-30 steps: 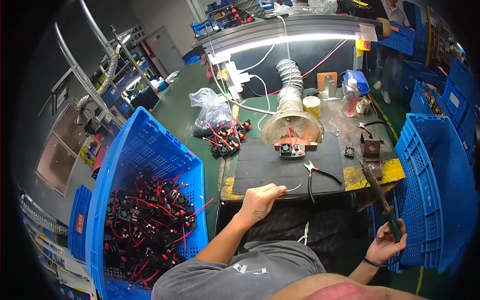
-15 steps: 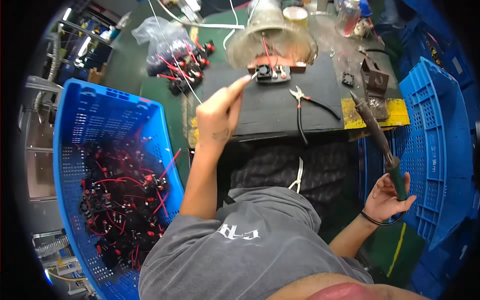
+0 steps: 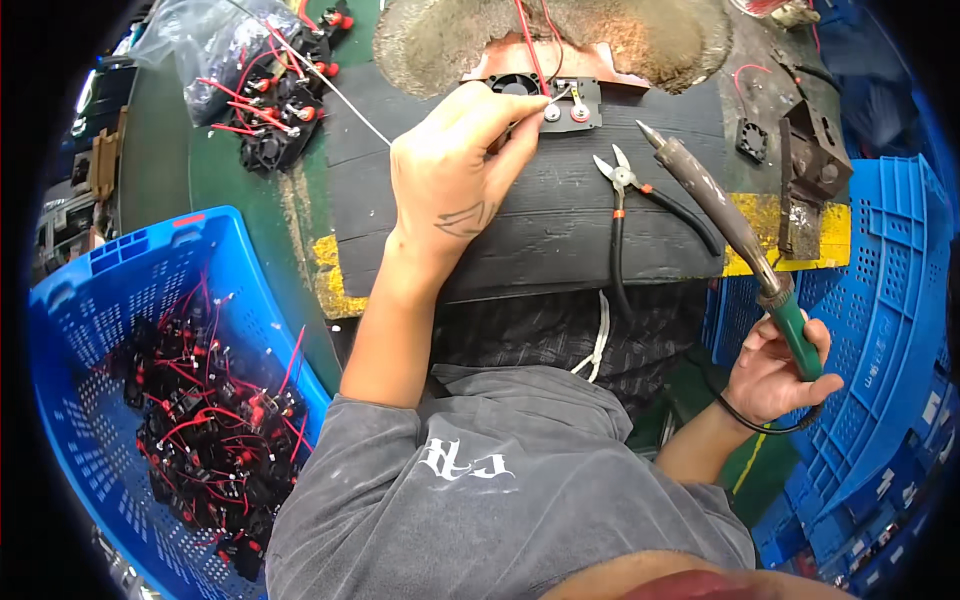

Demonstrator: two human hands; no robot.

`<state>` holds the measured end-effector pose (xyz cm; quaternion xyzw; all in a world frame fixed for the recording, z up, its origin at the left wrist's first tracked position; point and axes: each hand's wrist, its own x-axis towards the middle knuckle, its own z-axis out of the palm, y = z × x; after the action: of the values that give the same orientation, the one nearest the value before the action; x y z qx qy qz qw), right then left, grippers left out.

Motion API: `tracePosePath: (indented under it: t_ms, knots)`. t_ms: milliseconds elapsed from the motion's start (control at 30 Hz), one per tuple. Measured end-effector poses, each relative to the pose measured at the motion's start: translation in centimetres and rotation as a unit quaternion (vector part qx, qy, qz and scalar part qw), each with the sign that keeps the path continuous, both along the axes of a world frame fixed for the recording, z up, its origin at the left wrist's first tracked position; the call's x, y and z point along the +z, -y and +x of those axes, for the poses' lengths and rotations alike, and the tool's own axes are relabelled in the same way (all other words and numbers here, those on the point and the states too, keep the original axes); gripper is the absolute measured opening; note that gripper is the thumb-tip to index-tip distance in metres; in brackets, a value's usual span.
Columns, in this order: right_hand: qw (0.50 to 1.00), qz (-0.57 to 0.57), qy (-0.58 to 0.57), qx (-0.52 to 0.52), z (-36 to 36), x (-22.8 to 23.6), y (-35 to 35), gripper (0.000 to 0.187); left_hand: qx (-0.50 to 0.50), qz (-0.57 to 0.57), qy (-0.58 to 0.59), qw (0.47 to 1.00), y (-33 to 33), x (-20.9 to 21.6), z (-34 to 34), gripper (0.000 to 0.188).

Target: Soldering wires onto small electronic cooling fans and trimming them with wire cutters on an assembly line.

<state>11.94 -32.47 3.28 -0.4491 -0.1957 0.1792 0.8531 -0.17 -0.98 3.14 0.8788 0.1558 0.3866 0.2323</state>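
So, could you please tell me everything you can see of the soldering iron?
The soldering iron has a green handle, a long, dull, stained metal barrel and a pointed tip. The right hand grips the handle, holding it tilted in the air, tip up and to the left above the black mat, near the cutters. A dark cord leaves the handle.

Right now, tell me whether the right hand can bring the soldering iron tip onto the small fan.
Probably yes. The right hand holds the soldering iron with its tip close to the small fan; only bare mat lies between them.
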Motion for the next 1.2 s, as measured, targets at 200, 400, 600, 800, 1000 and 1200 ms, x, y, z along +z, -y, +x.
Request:
tracePosePath:
  t_ms: [200, 400, 600, 800, 1000, 1200]
  knots:
    - [0.993, -0.077, 0.076, 0.043, 1.6, -0.2, -2.2, 0.054, 0.004, -0.005, -0.007, 1.000, -0.8, -1.5, -0.4, 0.017]
    - [0.988, -0.143, 0.045, -0.033, 2.1, 0.6, -3.4, 0.053, -0.002, -0.005, -0.001, 1.000, -1.2, -1.6, -0.2, 0.021]
    - [0.984, -0.172, 0.046, -0.005, 1.9, 0.5, -4.6, 0.057, -0.019, -0.027, 0.012, 0.999, -1.3, -2.1, -0.5, 0.024]
    - [0.987, -0.154, 0.045, -0.015, 2.4, 0.6, -5.8, 0.055, -0.020, -0.020, 0.012, 1.000, -1.4, -2.3, -0.5, 0.026]
    - [0.982, -0.181, 0.047, -0.025, 2.8, 0.9, -6.1, 0.057, -0.022, -0.006, 0.022, 0.999, -1.5, -2.5, -0.6, 0.027]
    - [0.980, -0.190, 0.049, -0.030, 3.2, 1.1, -6.1, 0.057, -0.020, -0.005, 0.017, 1.000, -1.4, -2.5, -0.6, 0.027]
